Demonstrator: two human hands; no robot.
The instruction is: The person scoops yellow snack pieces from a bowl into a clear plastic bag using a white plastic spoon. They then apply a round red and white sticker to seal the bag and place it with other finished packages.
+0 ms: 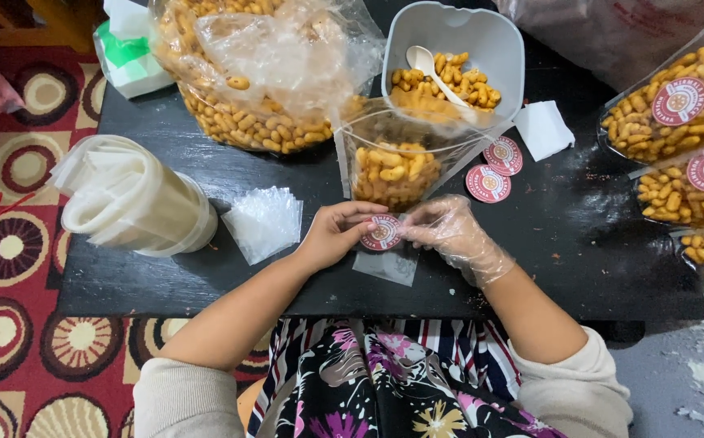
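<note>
Black table [206,174] fills mid-frame, patterned red rug at the left edge. Big bag [254,73] of golden snacks at upper centre; grey tub [494,49] right of it with more snacks and a white spoon [433,69]. Roll of clear bags [129,199] at left, small stack of flat bags [264,221] beside it. Finished pouches [692,138], labelled, stacked along the right edge. Two spare stickers [495,170] lie right of centre, near a white paper scrap [543,128].

Step in hand, as I read it: peeling a round red-and-white sticker [383,233] off its backing [386,264], just below the open, part-filled pouch [392,162] at frame centre.

To do it well, I'd judge: lift one edge only, keep fingertips off the glue, keep the disc flat so it doesn't curl onto itself. The glove film could catch on the adhesive, so let the bare hand take the sticky side. Hold the backing down while peeling.

Pose: left hand [335,235], bare, comes in from lower left, fingers curled, thumb and forefinger pinched on the sticker's left edge. Right hand [453,235], in a loose clear glove, comes in from lower right, fingertips closed on its right edge. Both wrists low over the table's near edge, forearms converging in a V.
</note>
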